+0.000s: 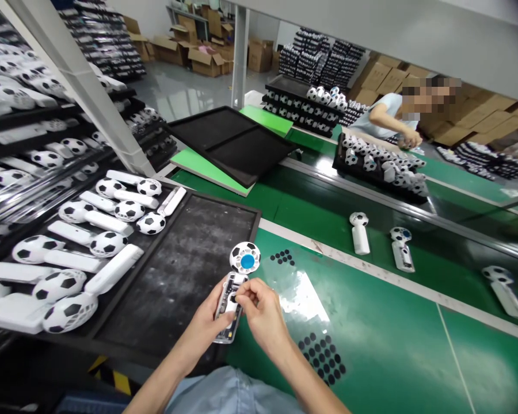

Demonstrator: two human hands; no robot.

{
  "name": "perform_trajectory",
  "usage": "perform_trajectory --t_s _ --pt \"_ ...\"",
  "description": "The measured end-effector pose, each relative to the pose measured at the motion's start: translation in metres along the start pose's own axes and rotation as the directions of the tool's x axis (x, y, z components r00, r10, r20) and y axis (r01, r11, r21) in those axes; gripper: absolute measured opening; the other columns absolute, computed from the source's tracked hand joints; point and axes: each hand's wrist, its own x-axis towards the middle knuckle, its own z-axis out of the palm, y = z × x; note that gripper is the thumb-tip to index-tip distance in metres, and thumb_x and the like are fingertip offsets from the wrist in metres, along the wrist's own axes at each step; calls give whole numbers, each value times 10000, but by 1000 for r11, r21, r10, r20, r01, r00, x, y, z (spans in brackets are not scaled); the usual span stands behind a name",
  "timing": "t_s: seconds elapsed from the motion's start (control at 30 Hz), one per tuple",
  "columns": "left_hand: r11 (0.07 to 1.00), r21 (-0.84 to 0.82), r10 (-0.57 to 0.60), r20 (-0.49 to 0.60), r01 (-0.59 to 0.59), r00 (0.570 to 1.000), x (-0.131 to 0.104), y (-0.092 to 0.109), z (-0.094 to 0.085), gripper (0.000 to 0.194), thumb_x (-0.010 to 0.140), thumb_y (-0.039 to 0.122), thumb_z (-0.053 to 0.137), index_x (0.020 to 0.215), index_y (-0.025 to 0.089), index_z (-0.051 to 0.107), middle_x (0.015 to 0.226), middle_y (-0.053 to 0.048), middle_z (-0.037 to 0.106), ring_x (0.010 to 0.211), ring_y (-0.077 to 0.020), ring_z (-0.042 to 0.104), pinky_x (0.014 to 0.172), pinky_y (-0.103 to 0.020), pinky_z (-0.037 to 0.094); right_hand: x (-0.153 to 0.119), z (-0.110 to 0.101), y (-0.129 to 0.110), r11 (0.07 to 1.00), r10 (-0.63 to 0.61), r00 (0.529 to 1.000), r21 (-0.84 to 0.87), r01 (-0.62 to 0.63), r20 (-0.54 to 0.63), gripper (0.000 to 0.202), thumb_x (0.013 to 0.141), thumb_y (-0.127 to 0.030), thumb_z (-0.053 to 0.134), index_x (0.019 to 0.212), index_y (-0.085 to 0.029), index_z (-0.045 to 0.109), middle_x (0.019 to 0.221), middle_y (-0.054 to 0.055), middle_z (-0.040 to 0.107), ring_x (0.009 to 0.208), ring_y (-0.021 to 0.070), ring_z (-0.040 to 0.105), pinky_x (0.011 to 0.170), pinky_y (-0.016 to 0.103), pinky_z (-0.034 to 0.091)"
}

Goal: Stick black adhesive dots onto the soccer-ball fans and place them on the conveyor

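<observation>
My left hand (211, 313) is closed round the handle of a handheld fan (245, 257) whose round head is patterned like a football with a blue centre. The handle is open and shows a circuit board and parts inside. The fingers of my right hand (262, 307) are pinched together over the middle of that open handle; what they hold, if anything, is too small to make out. Small black round pads (323, 357) lie in rows on the green table to the right of my right hand, and a smaller group of black pads (282, 257) lies beyond it.
A black tray (172, 270) at left carries several football fans (107, 244). More fans (360, 234) lie on the green conveyor belt (319, 213). Black trays (237, 144) rest on a green board ahead. A co-worker (388, 115) works across the line. A metal post (82, 80) stands at left.
</observation>
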Motion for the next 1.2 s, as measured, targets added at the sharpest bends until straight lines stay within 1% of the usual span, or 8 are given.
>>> perform_trajectory --t_s 0.13,0.27,0.63,0.73,0.87,1.07,1.13,1.2 --pt "997 51 58 -42 -56 997 -1 2 4 694 687 273 650 1336 170 425 1331 -92 523 1242 -283 452 1052 -352 350 -3 1 -2 1000 6 1000 -29 -7 -23 105 727 -160 496 656 -220 545 672 -20 518 612 139 481 572 253 365" --pt "994 63 94 -76 -89 993 -3 3 8 668 684 261 635 1316 160 445 1334 -89 523 1253 -269 446 1074 -351 326 -4 1 -3 998 -16 1000 -60 15 -21 107 733 -155 495 662 -220 540 686 -14 536 634 146 491 604 261 372" --pt "992 94 89 19 -90 996 2 -2 3 700 712 239 613 1357 128 365 1386 -111 463 1280 -250 417 1083 -318 315 -7 0 -4 996 -35 999 -80 32 -41 125 742 -137 492 663 -215 549 687 -11 538 637 146 504 614 261 386" --pt "986 148 74 67 -84 995 3 -1 2 712 741 249 596 1383 129 314 1421 -111 416 1300 -237 391 1093 -302 296 -6 2 -3 997 -35 997 -70 30 -72 131 753 -138 492 660 -209 552 684 -10 537 623 141 503 598 252 392" --pt "985 149 77 53 -84 996 2 1 2 700 760 275 592 1385 142 308 1432 -104 399 1307 -243 377 1103 -321 283 -12 7 -1 992 -87 987 -108 73 -135 160 787 -129 497 672 -206 579 691 -11 540 633 133 521 610 243 416" --pt "994 65 90 21 -92 996 2 6 8 602 814 433 554 1342 196 391 1379 -65 469 1301 -261 375 1108 -358 276 -29 9 9 947 -308 936 -155 283 -173 349 894 -111 364 1037 -228 660 922 60 547 847 150 573 725 261 470" --pt "993 75 87 -3 -87 996 4 7 9 593 812 443 558 1326 190 404 1342 -70 503 1268 -266 415 1083 -362 315 -33 10 11 946 -316 931 -137 294 -183 405 909 -120 324 1099 -261 653 1004 73 530 885 152 564 765 273 479" --pt "996 54 71 -21 -69 997 6 8 9 609 800 458 567 1313 173 401 1305 -86 530 1213 -269 471 1046 -361 360 -35 13 12 963 -269 947 -66 261 -175 422 930 -162 297 1140 -295 638 1090 72 518 936 155 553 820 288 481"
